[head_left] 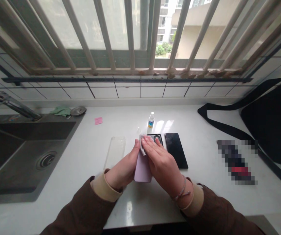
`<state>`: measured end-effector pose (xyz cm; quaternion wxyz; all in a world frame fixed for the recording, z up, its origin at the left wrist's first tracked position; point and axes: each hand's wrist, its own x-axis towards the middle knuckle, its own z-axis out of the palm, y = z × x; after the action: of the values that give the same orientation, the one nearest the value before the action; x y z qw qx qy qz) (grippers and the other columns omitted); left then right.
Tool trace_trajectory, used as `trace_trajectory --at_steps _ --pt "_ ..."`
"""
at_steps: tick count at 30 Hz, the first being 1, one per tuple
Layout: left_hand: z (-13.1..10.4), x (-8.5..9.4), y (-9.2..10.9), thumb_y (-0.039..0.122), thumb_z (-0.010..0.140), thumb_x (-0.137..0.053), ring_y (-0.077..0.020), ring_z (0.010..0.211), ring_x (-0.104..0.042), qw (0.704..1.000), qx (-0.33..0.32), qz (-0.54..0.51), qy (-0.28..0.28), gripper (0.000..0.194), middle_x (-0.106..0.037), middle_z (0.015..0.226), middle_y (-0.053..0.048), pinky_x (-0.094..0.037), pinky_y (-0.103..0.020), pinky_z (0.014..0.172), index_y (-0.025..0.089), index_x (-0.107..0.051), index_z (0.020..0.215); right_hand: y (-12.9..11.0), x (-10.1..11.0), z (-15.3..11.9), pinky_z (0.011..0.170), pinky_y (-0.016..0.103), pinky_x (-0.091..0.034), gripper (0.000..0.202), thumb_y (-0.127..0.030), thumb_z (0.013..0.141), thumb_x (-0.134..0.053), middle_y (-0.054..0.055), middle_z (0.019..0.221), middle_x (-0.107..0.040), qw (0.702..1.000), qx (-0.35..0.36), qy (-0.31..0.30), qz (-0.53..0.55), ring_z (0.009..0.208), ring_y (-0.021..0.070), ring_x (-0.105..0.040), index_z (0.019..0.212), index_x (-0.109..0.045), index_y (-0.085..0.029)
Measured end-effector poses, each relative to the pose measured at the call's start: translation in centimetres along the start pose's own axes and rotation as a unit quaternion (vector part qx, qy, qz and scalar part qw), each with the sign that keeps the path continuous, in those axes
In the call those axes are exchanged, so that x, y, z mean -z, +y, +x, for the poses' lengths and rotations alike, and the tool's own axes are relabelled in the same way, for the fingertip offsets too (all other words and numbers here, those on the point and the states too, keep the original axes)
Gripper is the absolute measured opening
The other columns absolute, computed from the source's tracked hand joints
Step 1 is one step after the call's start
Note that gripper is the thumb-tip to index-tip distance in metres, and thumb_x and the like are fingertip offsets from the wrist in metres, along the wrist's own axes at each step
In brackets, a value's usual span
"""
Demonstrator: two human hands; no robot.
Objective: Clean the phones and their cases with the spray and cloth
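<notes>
A lilac phone point(142, 170) is held over the counter, tilted, with my left hand point(125, 163) closed around its left edge. My right hand point(161, 160) lies across its upper part, fingers together, pressing a small white wiping cloth point(142, 148) against the surface. The cloth is mostly covered by those fingers. Just behind my right hand a black phone case point(161, 141) shows in part. To its right lies a black phone point(176, 150), flat. A clear phone case point(115, 151) rests left of my hands, and a small white spray bottle point(151, 120) stands upright behind them.
At left is a steel sink point(36, 143) with a faucet point(20, 107); a green cloth point(61, 111) and a metal drain cover point(78, 111) sit on its rim. A pink paper point(98, 121) lies on the counter. A black bag point(272, 120) with straps and a blurred item point(237, 163) are at right.
</notes>
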<state>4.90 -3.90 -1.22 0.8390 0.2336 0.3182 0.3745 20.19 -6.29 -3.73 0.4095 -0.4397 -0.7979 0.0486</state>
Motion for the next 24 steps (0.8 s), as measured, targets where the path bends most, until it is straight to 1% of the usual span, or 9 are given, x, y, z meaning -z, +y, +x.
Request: trace_trajectory --at_steps 3,6,8,12,15,17,19,22,24 --pt "-0.2 0.7 0.0 0.068 0.109 -0.042 -0.0309 0.121 -0.075 0.997 0.048 0.059 -0.014 0.07 -0.078 0.132 -0.017 -0.06 -0.042 0.102 0.021 -0.056 0.16 0.4 0.1 0.1 0.131 0.057 -0.044 0.078 0.002 0.103 -0.044 0.011 0.165 -0.054 1.0 -0.016 0.013 -0.005 0.153 0.027 -0.053 0.173 -0.031 -0.029" --pt "-0.3 1.1 0.0 0.073 0.107 -0.044 -0.0287 0.089 -0.08 0.992 0.076 0.099 -0.012 0.074 -0.081 0.117 -0.017 -0.062 -0.037 0.075 0.021 -0.056 0.159 0.7 0.4 0.2 0.131 0.055 -0.044 0.076 0.002 0.103 -0.044 0.011 0.166 -0.053 1.0 -0.014 0.011 0.005 0.154 0.027 -0.052 0.173 -0.034 -0.028" --pt "-0.2 1.0 0.2 0.069 0.108 -0.046 -0.0258 0.084 -0.079 0.995 0.049 0.089 0.004 0.071 -0.082 0.115 -0.016 -0.061 -0.035 0.076 0.02 -0.057 0.157 0.6 0.6 0.4 0.132 0.053 -0.043 0.073 0.0 0.104 -0.046 0.011 0.166 -0.052 1.0 0.0 -0.001 0.019 0.155 0.0269 -0.051 0.171 -0.037 -0.026" --pt "0.0 0.8 1.2 0.062 0.112 -0.042 -0.0248 0.094 -0.079 0.997 0.019 0.02 0.075 0.064 -0.082 0.11 -0.016 -0.061 -0.034 0.089 0.012 -0.069 0.141 -0.1 0.8 0.5 0.131 0.049 -0.044 0.068 -0.001 0.106 -0.046 0.011 0.164 -0.055 0.994 0.076 -0.062 0.057 0.156 0.0236 -0.05 0.17 -0.041 -0.024" --pt "0.1 0.9 2.4 0.062 0.112 -0.037 -0.0245 0.083 -0.079 0.993 0.017 -0.009 0.113 0.068 -0.082 0.095 -0.017 -0.063 -0.033 0.082 0.007 -0.076 0.124 -0.6 0.7 0.3 0.133 0.049 -0.041 0.06 -0.003 0.108 -0.047 0.008 0.16 -0.06 0.982 0.134 -0.108 0.076 0.153 0.0212 -0.053 0.164 -0.049 -0.023" --pt "0.1 0.9 2.9 0.062 0.113 -0.037 -0.0233 0.077 -0.077 0.992 0.002 -0.021 0.124 0.069 -0.081 0.089 -0.016 -0.063 -0.032 0.077 0.007 -0.077 0.121 -0.8 0.6 0.3 0.135 0.049 -0.037 0.056 -0.003 0.108 -0.048 0.007 0.158 -0.063 0.979 0.15 -0.111 0.078 0.151 0.02 -0.056 0.16 -0.054 -0.024" --pt "0.0 0.7 3.1 0.059 0.113 -0.039 -0.0221 0.078 -0.077 0.993 0.003 -0.022 0.116 0.063 -0.082 0.094 -0.015 -0.063 -0.03 0.077 0.009 -0.075 0.131 -0.8 0.7 0.3 0.135 0.05 -0.036 0.058 -0.002 0.107 -0.047 0.007 0.157 -0.064 0.983 0.139 -0.096 0.069 0.15 0.0195 -0.058 0.16 -0.054 -0.025" --pt "-0.3 0.3 2.8 0.053 0.114 -0.044 -0.0197 0.079 -0.077 0.997 -0.006 0.016 0.076 0.054 -0.082 0.108 -0.011 -0.062 -0.03 0.076 0.024 -0.059 0.157 -0.4 0.8 0.4 0.134 0.053 -0.037 0.065 0.001 0.105 -0.046 0.009 0.16 -0.061 0.994 0.083 -0.062 0.036 0.152 0.0216 -0.055 0.165 -0.048 -0.025" --pt "-0.5 0.3 2.5 0.059 0.111 -0.046 -0.0201 0.069 -0.074 0.996 0.01 0.076 0.04 0.06 -0.081 0.103 -0.009 -0.061 -0.031 0.068 0.03 -0.049 0.164 -0.1 0.9 0.4 0.134 0.055 -0.037 0.069 0.002 0.104 -0.045 0.011 0.163 -0.057 0.998 0.046 -0.04 0.015 0.154 0.0234 -0.053 0.167 -0.045 -0.025"
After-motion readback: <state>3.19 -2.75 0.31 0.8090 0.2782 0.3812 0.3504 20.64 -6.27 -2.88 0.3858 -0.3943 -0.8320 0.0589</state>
